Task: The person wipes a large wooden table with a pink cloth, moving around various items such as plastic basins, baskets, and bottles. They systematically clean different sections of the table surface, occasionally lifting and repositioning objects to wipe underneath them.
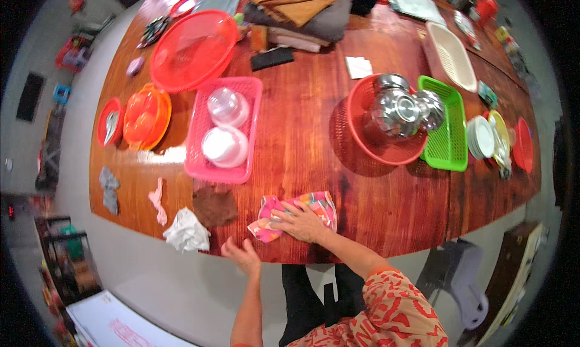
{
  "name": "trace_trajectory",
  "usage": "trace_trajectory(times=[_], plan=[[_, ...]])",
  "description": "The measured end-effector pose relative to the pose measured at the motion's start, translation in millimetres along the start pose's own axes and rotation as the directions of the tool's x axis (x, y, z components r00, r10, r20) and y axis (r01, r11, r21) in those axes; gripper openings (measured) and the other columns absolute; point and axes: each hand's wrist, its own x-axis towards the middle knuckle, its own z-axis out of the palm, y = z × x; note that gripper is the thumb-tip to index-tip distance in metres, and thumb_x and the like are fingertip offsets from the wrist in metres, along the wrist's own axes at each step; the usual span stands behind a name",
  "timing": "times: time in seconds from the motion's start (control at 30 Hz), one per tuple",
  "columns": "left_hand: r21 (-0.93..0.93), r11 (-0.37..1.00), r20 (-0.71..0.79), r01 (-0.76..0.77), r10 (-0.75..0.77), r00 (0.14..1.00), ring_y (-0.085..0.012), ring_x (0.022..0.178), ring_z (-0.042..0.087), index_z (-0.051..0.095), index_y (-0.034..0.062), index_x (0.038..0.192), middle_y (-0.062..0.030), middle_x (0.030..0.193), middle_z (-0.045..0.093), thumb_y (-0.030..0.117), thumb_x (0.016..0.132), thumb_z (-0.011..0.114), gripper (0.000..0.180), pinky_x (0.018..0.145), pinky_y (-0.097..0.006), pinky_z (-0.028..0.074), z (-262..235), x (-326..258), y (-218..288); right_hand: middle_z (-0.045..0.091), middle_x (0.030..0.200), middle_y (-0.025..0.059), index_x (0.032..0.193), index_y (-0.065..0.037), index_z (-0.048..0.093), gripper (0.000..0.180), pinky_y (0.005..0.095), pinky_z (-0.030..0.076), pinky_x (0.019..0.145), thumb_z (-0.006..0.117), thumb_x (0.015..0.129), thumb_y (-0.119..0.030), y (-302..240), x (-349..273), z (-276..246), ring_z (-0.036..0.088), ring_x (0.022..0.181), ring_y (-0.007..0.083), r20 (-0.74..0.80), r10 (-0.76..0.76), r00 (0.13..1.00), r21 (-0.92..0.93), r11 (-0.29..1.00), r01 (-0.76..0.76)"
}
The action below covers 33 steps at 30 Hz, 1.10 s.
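Under my right hand (300, 222) lies a pink patterned cloth (326, 209), spread and a little crumpled near the front edge of the wooden table. The hand presses flat on it with fingers stretched out. My left hand (243, 256) hovers by the table's front edge, fingers apart and holding nothing. Closest to it are a white crumpled cloth (186, 231), which hangs slightly over the edge, and a brown cloth (215, 206) lying flat. Further left rest a small pink cloth (157, 202) and a grey cloth (109, 190).
A pink basket (194, 147) holds clear and white containers. To the right, a red basket (386, 156) with metal jars stands beside a green basket (450, 129). Folded textiles (296, 5) are stacked at the back, near a red round tray (193, 51). A grey plastic chair (456, 274) stands below right.
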Motion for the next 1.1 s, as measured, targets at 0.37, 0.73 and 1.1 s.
trace_trajectory(times=[0.37, 0.73, 1.1], plan=[[0.131, 0.924, 0.144, 0.358, -0.375, 0.916, -0.0514, 0.136, 0.026, 0.019, 0.0316, 0.155, -0.0350, 0.151, 0.013, 0.067, 0.090, 0.049, 0.081, 0.105, -0.057, 0.033, -11, 112, -94, 0.044, 0.149, -0.0040, 0.142, -0.043, 0.043, 0.049, 0.0506, 0.028, 0.110, 0.045, 0.096, -0.027, -44, -78, 16, 0.037, 0.138, 0.0247, 0.095, 0.177, 0.980, -0.011, 0.984, -0.177], [0.399, 0.897, 0.169, 0.192, -0.278, 0.946, -0.0508, 0.130, 0.034, 0.039, 0.0309, 0.143, -0.0302, 0.150, 0.017, 0.068, 0.081, 0.062, 0.076, 0.101, -0.062, 0.035, 12, 162, -58, 0.050, 0.138, -0.0048, 0.139, -0.043, 0.049, 0.056, 0.0482, 0.037, 0.098, 0.060, 0.087, -0.026, 2, -58, -14, 0.045, 0.124, 0.0238, -0.406, 0.692, 0.597, -0.147, 0.596, -0.790], [0.033, 0.987, 0.098, -0.157, 0.153, 0.983, -0.0432, 0.108, 0.051, 0.048, -0.0021, 0.115, -0.0232, 0.118, 0.051, 0.001, 0.069, 0.068, 0.050, 0.092, -0.050, 0.042, 19, 221, -104, 0.050, 0.135, -0.0026, 0.138, -0.038, 0.051, 0.050, 0.0502, 0.037, 0.095, 0.053, 0.091, -0.022, -67, -26, 27, 0.042, 0.123, 0.0274, -0.496, 0.695, 0.521, -0.095, 0.553, -0.828]])
